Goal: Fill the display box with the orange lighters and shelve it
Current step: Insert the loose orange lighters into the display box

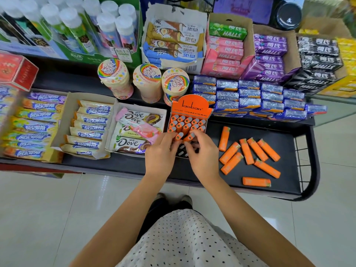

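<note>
An orange "laoban" display box [189, 106] stands on the black shelf, its rear slots filled with upright orange lighters [187, 124]. My left hand [160, 151] pinches one lighter [179, 136] over the box's front rows. My right hand [202, 153] pinches another lighter [189, 137] beside it. Both hands cover the front of the box, where dark open slots show between the fingers. Several loose orange lighters [250, 153] lie flat on the shelf to the right of the box.
Dove chocolate tray [134, 130] sits just left of the box. Candy tubs [174, 85] and blue-orange packs [250, 97] stand behind it. Halls boxes [269, 54] fill the upper tier. A black wire rail [306, 160] closes the shelf's right end. Tiled floor lies below.
</note>
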The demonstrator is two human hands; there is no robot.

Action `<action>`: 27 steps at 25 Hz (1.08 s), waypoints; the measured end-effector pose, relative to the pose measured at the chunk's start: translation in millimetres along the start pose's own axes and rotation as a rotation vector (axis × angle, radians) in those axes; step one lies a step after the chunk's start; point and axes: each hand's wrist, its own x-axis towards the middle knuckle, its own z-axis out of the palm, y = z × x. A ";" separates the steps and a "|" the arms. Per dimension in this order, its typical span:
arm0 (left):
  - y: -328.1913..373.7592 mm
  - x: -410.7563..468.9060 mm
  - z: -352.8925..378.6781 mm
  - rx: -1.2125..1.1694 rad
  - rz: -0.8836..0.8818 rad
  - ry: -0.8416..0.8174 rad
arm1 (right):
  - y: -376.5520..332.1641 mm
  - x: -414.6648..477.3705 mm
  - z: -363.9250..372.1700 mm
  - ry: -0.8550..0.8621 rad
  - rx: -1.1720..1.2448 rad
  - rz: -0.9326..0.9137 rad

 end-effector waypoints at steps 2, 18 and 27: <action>-2.2 0.9 1.7 0.023 0.049 0.022 | -0.7 -1.9 0.9 0.017 0.003 -0.006; 3.0 3.4 -9.8 0.107 0.070 0.056 | -13.8 0.3 -6.3 0.028 -0.051 -0.025; -6.0 8.8 -14.5 0.105 0.159 -0.039 | -11.4 3.6 -9.3 -0.037 -0.450 -0.214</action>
